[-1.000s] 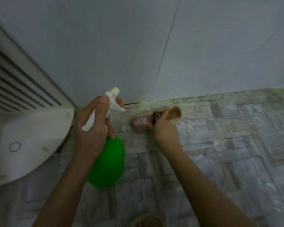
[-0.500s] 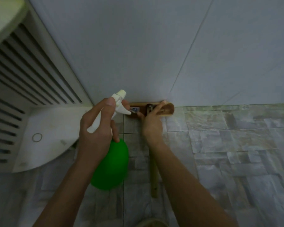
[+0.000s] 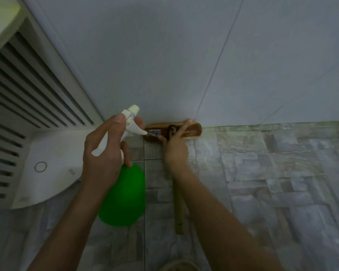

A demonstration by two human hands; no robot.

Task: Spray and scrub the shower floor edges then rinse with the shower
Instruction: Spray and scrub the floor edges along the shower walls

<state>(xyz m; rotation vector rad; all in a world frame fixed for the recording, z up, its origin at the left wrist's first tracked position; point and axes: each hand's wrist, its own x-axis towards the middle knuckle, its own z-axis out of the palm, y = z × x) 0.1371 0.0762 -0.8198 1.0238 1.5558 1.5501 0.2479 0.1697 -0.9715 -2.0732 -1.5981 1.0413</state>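
The tiled floor (image 3: 262,173) is met by a pale wall (image 3: 164,55). The green spray bottle (image 3: 123,194) is gripped at its neck by the left hand (image 3: 104,153), nozzle aimed toward the wall's base. The wooden brush (image 3: 193,130) is set with its head lengthwise along the floor edge, handle running back toward the person, clasped by the right hand (image 3: 174,147).

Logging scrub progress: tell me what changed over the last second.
The right hand pushed the wooden brush from the open floor tiles up against the foot of the wall, where its head now lies along the edge. It kept hold of the brush throughout. The left hand still grips the green spray bottle, raised as before.
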